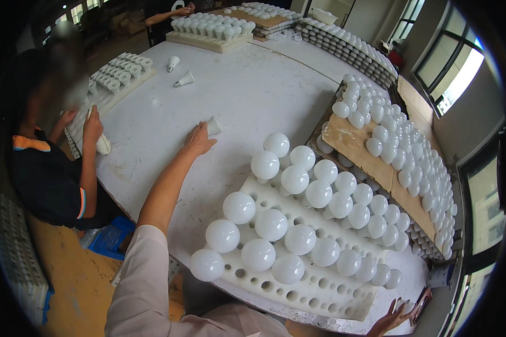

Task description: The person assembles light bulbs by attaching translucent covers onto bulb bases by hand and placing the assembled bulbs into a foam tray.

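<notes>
My left hand (199, 140) reaches out over the white table with its fingers closed round a white cone-shaped bulb housing (213, 126). At the lower right edge, my right hand (391, 321) has its fingers about a small white piece (405, 306); its kind is hard to make out. Between my hands lies a white foam tray (306, 287) with rows of holes. Round white bulb globes (258, 254) stand in part of its holes, while other holes show bare.
Brown cardboard (358, 140) bearing many globes lies on a stack at the right. Two loose bulbs (184, 79) lie on the table (152, 123) farther off. A co-worker (50, 174) handles a pale cloth-like thing at the left beside a tray of bulbs (121, 74). Another person's arm (162, 18) shows behind.
</notes>
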Available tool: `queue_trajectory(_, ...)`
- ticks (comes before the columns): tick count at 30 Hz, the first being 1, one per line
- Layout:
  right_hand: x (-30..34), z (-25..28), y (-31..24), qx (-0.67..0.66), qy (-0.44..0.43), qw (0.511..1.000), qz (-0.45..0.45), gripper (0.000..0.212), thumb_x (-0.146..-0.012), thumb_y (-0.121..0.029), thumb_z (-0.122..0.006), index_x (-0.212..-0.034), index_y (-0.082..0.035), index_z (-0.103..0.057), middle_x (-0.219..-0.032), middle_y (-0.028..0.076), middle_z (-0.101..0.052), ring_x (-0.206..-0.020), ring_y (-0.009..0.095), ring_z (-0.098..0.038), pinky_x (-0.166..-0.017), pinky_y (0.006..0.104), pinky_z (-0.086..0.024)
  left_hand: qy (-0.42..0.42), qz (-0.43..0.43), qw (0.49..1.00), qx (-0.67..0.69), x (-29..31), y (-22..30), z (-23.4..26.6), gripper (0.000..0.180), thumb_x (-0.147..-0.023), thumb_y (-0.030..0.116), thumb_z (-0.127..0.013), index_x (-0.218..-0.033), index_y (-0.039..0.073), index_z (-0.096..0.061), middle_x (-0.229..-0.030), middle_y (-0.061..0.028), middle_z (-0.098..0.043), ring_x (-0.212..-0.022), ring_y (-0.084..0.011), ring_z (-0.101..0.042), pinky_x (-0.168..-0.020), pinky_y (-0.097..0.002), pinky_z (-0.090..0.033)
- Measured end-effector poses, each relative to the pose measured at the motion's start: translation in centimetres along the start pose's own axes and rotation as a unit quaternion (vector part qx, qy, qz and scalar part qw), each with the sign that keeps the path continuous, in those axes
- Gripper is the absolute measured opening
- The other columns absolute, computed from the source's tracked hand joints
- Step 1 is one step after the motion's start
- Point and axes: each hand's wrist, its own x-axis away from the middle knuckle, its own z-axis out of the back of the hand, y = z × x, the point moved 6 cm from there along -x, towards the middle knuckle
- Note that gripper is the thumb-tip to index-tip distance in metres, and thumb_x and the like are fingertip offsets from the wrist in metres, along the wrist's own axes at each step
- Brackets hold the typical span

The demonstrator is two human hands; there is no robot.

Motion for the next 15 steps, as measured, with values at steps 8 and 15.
queue_trajectory(8,0.5,2.1,3.7,0.055,0.034,0.994,-0.083,0.061,-0.092,-0.025,-0.057,-0.142,-0.006,-0.027,-0.136,0.017,-0.042,-0.118,0.031,-0.052,-0.096,0.04,-0.044,0.033,0.047,0.996,0.063,-2.4,-1.6,-0.9,0.05,-0.08,0.027,-0.07,-0.118,0.0,-0.051,-0.105,-0.0223,-0.063,-0.102,-0.0377,-0.06,-0.087,-0.0426,-0.048)
queue_trajectory(15,0.6,-4.6,-3.1,-0.124,-0.176,0.976,0.039,0.062,-0.09,-0.021,-0.059,-0.142,-0.002,-0.029,-0.137,0.017,-0.043,-0.117,0.032,-0.054,-0.08,0.0307,-0.054,-0.002,0.033,0.768,0.64,8.3,-1.7,3.9,0.047,-0.092,0.025,-0.059,-0.124,-0.007,-0.045,-0.12,-0.0201,-0.057,-0.102,-0.0244,-0.06,-0.079,-0.0304,-0.047)
